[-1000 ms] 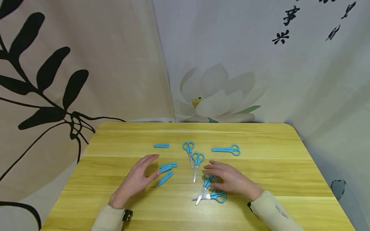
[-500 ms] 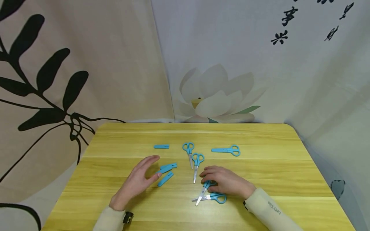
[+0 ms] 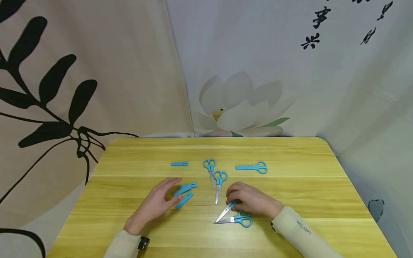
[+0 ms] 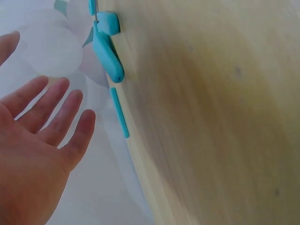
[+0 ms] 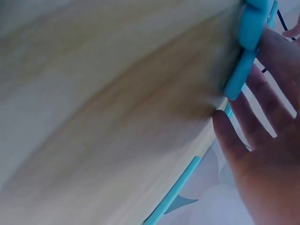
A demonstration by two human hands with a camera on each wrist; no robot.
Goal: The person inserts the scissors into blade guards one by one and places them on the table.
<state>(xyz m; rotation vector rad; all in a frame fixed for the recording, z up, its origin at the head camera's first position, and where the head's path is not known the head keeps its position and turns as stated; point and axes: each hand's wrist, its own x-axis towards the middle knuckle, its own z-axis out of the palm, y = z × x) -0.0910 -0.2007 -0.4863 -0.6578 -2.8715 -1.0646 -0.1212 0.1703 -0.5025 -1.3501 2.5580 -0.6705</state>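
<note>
My right hand [image 3: 253, 200] pinches the blue handle of a pair of scissors [image 3: 223, 214]; its bare blades slant down-left. The fingers hide most of that handle. Below lies a second pair of scissors [image 3: 246, 220], their tips meeting in the head view. My left hand [image 3: 155, 204] is spread loosely beside three blue blade covers: a lower one [image 3: 184, 200], a middle one [image 3: 182, 190] and an upper one [image 3: 193, 185]. Its thumb tip is close to the lower cover; whether they touch, I cannot tell. In the left wrist view, the left hand [image 4: 37, 154] has straight fingers holding nothing.
Two uncovered scissors, one nearer [image 3: 221, 179] and one farther [image 3: 210, 165], lie mid-table. Behind them to the right are scissors in their cover [image 3: 251, 167]. Another blue cover [image 3: 179, 163] lies at the back left. Printed curtains [image 3: 129, 71] hang behind the wooden table [image 3: 306, 157].
My right fingers have closed on the scissors' handle, and the blades have swung left at the tips. My left hand has shifted slightly right, its thumb nearer the lower cover.
</note>
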